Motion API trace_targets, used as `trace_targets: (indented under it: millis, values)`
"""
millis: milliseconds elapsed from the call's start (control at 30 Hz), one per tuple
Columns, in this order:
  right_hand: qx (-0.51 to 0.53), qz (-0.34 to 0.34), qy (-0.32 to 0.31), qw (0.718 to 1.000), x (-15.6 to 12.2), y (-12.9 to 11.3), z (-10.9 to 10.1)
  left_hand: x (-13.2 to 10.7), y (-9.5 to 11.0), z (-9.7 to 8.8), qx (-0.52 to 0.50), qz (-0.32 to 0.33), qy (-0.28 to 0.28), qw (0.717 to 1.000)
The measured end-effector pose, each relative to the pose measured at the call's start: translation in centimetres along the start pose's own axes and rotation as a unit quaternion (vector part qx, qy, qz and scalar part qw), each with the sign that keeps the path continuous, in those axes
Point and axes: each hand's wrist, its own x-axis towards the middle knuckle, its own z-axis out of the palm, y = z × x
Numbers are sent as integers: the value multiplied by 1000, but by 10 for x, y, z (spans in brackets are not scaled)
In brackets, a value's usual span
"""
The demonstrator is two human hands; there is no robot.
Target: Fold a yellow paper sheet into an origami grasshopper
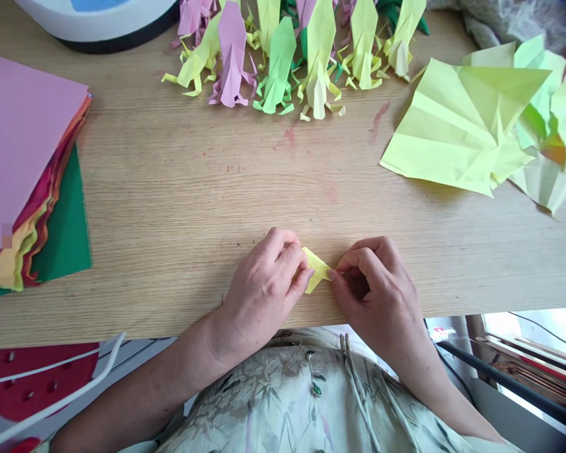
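Note:
A small piece of folded yellow paper (317,269) is held just above the near edge of the wooden table (217,207). My left hand (273,280) pinches its left part between thumb and fingers, which hide some of it. With thumb and forefinger, my right hand (377,277) grips the narrow tip on the right side. Both hands are closed on the same paper, a short gap of yellow showing between them.
Several folded paper figures, including a purple one (233,56) and a green one (278,69), stand along the back. Creased yellow sheets (457,126) lie at the right. A stack of coloured paper (28,138) lies at the left, near a white round object (99,22).

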Motion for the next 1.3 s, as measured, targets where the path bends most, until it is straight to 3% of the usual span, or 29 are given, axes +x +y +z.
trace_targets:
  millis: [133,400,667,1000,1133,1300]
  values:
    - [10,10,-9,1000,-1,-1,0,-3,0,1,-3,24,7,1000]
    - [28,-10,2,1000,-2,1,3,-25,-5,-8,75,152,-6,985]
    - [34,-22,22,999,-4,4,5,-38,1,-10,193,193,-46,961]
    - [29,-56,50,997,-10,6,7,-41,7,-7,200,171,-60,963]
    - [-32,-116,81,989,-22,7,9,-41,7,-7,182,162,-62,968]
    - [-127,-166,42,977,-36,4,16,-41,5,-8,147,128,-57,979]
